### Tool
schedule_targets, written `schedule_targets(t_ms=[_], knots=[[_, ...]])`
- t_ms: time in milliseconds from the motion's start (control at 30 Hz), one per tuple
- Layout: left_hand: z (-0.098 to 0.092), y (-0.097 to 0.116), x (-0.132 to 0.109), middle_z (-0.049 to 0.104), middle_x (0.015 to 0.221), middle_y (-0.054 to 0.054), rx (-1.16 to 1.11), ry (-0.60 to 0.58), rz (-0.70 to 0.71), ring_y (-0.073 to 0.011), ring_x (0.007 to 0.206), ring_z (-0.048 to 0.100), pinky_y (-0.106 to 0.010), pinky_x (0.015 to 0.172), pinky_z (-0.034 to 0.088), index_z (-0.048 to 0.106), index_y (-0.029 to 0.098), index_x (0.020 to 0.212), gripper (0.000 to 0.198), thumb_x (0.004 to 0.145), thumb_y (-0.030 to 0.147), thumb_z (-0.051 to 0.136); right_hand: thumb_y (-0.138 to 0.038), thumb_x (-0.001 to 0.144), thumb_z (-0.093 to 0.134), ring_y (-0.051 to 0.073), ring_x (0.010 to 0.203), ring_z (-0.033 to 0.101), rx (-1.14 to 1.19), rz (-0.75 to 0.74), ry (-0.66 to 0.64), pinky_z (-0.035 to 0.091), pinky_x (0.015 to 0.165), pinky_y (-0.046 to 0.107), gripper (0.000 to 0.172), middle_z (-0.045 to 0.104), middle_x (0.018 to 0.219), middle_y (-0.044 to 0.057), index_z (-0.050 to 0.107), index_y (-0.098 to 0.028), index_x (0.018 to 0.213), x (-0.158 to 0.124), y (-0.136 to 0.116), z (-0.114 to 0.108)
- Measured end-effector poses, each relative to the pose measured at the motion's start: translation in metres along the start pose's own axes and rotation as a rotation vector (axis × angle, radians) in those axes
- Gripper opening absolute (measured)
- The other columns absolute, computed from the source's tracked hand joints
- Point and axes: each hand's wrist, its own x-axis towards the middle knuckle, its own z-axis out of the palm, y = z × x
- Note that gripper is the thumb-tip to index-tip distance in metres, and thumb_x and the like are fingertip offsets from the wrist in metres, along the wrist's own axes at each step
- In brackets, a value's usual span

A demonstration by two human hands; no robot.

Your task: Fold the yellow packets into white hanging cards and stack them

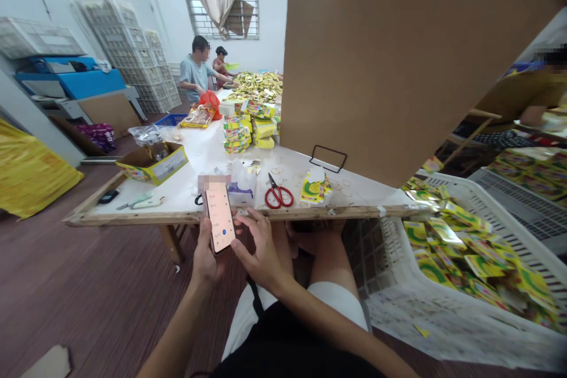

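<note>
- The left hand (206,255) was closed around a smartphone (219,218), held upright just below the table edge (133,215), with the screen tilted toward the wearer.
- The right hand (260,245) hovered beside the screen, fingers loosely curled and holding nothing.
- Near that edge lay red scissors (279,195) and a packet stack (316,188).
- A propped cardboard sheet (398,65) walled off the far side, and a white crate (398,283) crowded the right.

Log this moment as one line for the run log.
left hand: holds phone | right hand: touching phone edge | table: red scissors | crate: yellow packets
</note>
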Motion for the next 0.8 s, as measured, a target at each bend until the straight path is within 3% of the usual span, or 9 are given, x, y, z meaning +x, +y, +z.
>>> schedule_targets(t_ms=[367, 533, 633, 800], knots=[[-0.010, 0.008, 0.008, 0.071, 0.099, -0.010, 0.006, -0.022, 0.017, -0.0211, 0.077, 0.068, -0.030, 0.066, 0.057, 0.063, 0.015, 0.113, 0.044, 0.082, 0.045, 0.055, -0.029, 0.081, 0.059, 0.024, 0.126, 0.038, 0.018, 0.027, 0.014, 0.031, 0.106, 0.045, 0.039, 0.045, 0.131, 0.011, 0.054, -0.023, 0.120, -0.001, 0.004, -0.002], [-0.033, 0.029, 0.028, 0.070, 0.098, -0.011, 0.149, 0.004, 0.177, -0.0221, 0.078, 0.068, -0.029, 0.063, 0.055, 0.058, 0.017, 0.119, 0.053, 0.074, 0.042, 0.066, -0.028, 0.082, 0.058, 0.024, 0.123, 0.041, 0.020, 0.044, 0.036, 0.033, 0.105, 0.047, 0.034, 0.047, 0.130, 0.010, 0.056, -0.024, 0.116, -0.002, 0.012, -0.007], [-0.053, 0.045, 0.046, 0.069, 0.099, -0.008, 0.352, 0.114, 0.315, -0.0194, 0.077, 0.067, -0.027, 0.064, 0.053, 0.060, 0.020, 0.117, 0.051, 0.071, 0.041, 0.068, -0.026, 0.082, 0.058, 0.024, 0.122, 0.043, 0.031, 0.054, 0.051, 0.034, 0.105, 0.046, 0.031, 0.047, 0.128, 0.010, 0.058, -0.024, 0.112, -0.004, 0.018, -0.010], [-0.081, 0.064, 0.075, 0.066, 0.085, -0.001, 0.500, 0.285, 0.404, -0.0117, 0.070, 0.062, -0.018, 0.062, 0.046, 0.062, 0.020, 0.111, 0.048, 0.066, 0.031, 0.073, -0.026, 0.082, 0.057, 0.024, 0.122, 0.043, 0.043, 0.065, 0.056, 0.035, 0.104, 0.044, 0.027, 0.048, 0.126, 0.010, 0.059, -0.022, 0.109, -0.005, 0.024, -0.011]])
